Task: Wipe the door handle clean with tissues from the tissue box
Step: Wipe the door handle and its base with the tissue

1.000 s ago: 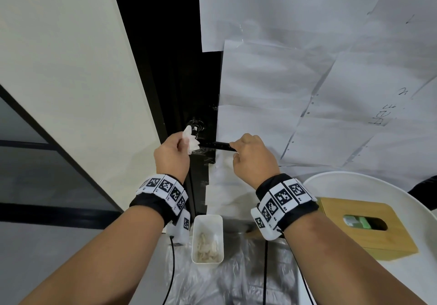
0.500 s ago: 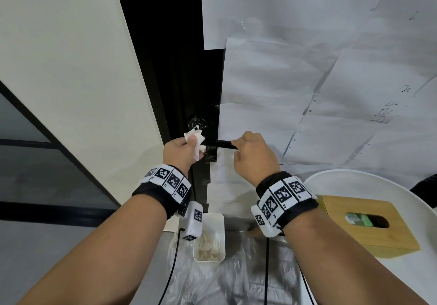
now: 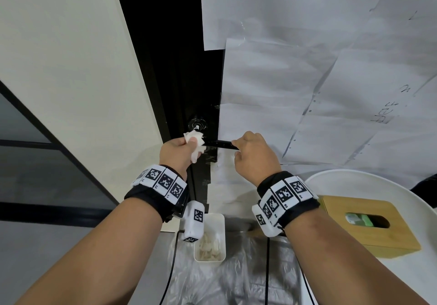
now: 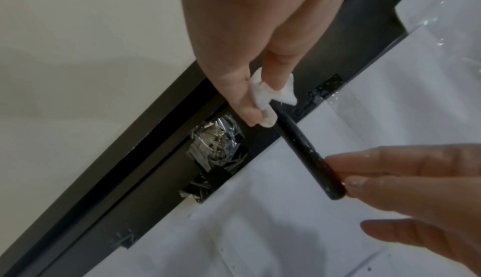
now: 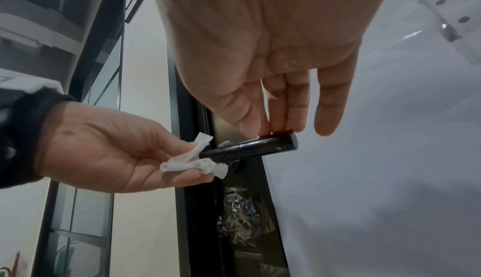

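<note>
The black lever door handle (image 3: 218, 144) sticks out from a dark door stile. My left hand (image 3: 186, 145) pinches a crumpled white tissue (image 3: 195, 142) against the handle's base, near the pivot. The left wrist view shows the tissue (image 4: 265, 98) between thumb and fingers, touching the handle (image 4: 304, 143). My right hand (image 3: 236, 147) pinches the handle's free end (image 5: 283, 143) between thumb and fingers. The wooden tissue box (image 3: 364, 224) sits on a white round table at the right.
White paper sheets (image 3: 307, 92) are taped over the door. A small white bin (image 3: 209, 259) holding used tissues stands on the floor below the handle, on crinkled plastic sheeting (image 3: 224, 285). A round lock knob (image 3: 197, 124) sits above the handle. A pale wall (image 3: 71, 68) lies to the left.
My left hand has rolled at the wrist and carried the tissue a little right, onto the handle's base. My right hand has stayed on the handle's end.
</note>
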Action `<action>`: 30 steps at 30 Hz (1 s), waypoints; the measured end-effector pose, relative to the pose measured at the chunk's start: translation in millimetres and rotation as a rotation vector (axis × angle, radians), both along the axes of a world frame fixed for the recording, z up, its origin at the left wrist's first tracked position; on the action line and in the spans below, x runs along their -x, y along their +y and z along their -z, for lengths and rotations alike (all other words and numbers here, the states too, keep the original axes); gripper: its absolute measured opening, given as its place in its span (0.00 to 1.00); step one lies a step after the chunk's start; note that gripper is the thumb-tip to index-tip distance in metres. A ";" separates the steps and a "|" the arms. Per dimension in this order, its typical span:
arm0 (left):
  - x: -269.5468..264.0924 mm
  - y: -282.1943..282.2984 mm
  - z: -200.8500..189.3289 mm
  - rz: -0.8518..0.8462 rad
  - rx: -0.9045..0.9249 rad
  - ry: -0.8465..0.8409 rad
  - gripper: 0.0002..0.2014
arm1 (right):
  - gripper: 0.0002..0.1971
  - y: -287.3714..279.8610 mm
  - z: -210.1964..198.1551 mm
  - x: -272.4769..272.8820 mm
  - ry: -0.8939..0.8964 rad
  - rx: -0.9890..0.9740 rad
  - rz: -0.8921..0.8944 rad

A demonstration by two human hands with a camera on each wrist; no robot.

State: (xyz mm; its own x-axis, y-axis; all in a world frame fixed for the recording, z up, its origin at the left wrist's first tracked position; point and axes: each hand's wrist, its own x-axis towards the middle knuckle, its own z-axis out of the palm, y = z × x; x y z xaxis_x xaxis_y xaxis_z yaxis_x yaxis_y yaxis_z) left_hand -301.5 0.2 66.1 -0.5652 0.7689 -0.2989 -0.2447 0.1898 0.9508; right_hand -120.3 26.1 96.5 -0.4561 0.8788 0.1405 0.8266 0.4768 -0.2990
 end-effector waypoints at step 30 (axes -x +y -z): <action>-17.2 -8.7 -9.8 0.175 -0.013 -0.468 0.06 | 0.18 -0.2 -1.8 0.3 -0.007 0.010 0.001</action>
State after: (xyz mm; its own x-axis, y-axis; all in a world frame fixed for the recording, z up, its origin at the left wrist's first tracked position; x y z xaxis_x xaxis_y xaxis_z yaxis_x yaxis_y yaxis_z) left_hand -284.3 -8.4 75.9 -0.2344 0.8456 -0.4796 -0.6112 0.2554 0.7491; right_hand -120.6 26.0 98.3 -0.4565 0.8804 0.1280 0.8291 0.4732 -0.2979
